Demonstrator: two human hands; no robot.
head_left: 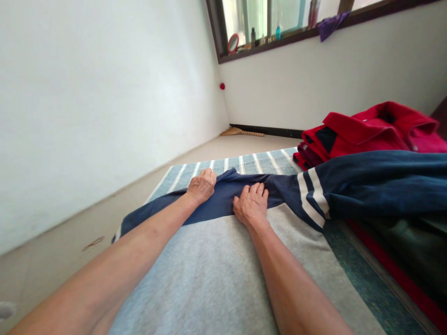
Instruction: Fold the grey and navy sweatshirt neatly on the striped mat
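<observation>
A navy garment [366,184] with white stripes lies across a grey cloth [209,270] spread in front of me. My left hand [201,185] is closed, pinching a fold of the navy fabric near its far edge. My right hand [252,203] lies flat on the navy fabric just to the right, fingers stretched out and pressing down. Both forearms reach forward over the grey cloth.
A stack of folded red clothes [363,132] sits at the right. A striped blue-and-white mat [240,164] lies under everything on a beige floor [52,251]. White walls meet at the corner; a windowsill [279,39] holds bottles, a mirror and a purple cloth. A broom [242,132] lies by the far wall.
</observation>
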